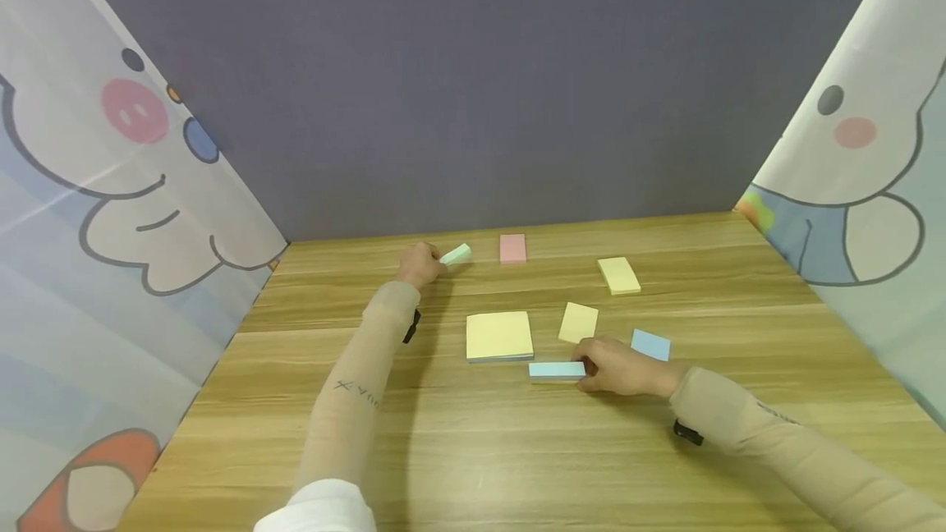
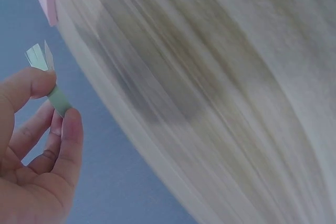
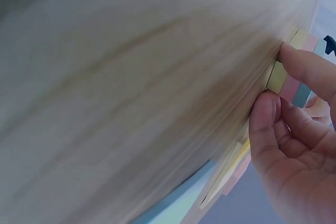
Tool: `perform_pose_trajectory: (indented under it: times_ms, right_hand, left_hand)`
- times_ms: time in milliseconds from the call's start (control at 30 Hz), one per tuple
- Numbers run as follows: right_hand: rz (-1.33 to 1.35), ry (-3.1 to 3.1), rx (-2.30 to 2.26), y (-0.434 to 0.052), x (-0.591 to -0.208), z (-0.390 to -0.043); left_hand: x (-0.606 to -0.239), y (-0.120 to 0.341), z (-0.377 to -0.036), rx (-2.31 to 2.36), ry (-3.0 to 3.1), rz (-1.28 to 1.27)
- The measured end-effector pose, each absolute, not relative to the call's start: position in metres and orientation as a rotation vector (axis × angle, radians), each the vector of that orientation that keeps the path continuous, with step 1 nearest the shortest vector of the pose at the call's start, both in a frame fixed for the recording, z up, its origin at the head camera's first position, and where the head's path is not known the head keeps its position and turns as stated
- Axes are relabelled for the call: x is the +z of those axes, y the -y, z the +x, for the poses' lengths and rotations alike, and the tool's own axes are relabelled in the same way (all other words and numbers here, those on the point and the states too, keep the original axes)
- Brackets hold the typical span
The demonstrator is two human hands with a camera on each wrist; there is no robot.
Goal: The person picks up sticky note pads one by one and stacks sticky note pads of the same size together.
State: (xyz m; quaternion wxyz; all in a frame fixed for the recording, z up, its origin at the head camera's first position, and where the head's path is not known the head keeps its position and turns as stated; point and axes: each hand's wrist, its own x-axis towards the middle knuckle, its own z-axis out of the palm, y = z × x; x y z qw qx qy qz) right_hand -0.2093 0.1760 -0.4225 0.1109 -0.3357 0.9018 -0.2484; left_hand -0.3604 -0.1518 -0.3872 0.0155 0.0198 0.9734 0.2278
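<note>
At the back left of the table, my left hand [image 1: 420, 264] pinches a pale green sticky note pad [image 1: 456, 254] between thumb and fingers. In the left wrist view the sheets of this green pad [image 2: 59, 99] spread apart at one end. My right hand [image 1: 619, 366] grips one end of a narrow sticky note stack [image 1: 556, 370] with light blue on top. Yellow, pink and blue layers of that stack [image 3: 290, 84] show in the right wrist view, yellow nearest the table. Just beyond it lies a larger square yellow-topped pad [image 1: 498, 335].
A small yellow pad [image 1: 579, 322] lies beyond the right hand, and a blue pad [image 1: 650, 344] sits partly behind it. Farther back are a pink pad [image 1: 512, 248] and another yellow pad [image 1: 619, 276]. A grey panel [image 1: 480, 89] stands along the rear edge.
</note>
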Motion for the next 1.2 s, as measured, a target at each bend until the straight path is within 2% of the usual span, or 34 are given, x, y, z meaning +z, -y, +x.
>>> perform_pose_trajectory:
  times_ms: [1200]
  right_hand:
    - [-0.995, -2.65, -0.701, -0.176, -0.419, -0.208]
  left_hand:
    - [-0.369, 0.134, -0.337, 0.823, -2.984, 0.226]
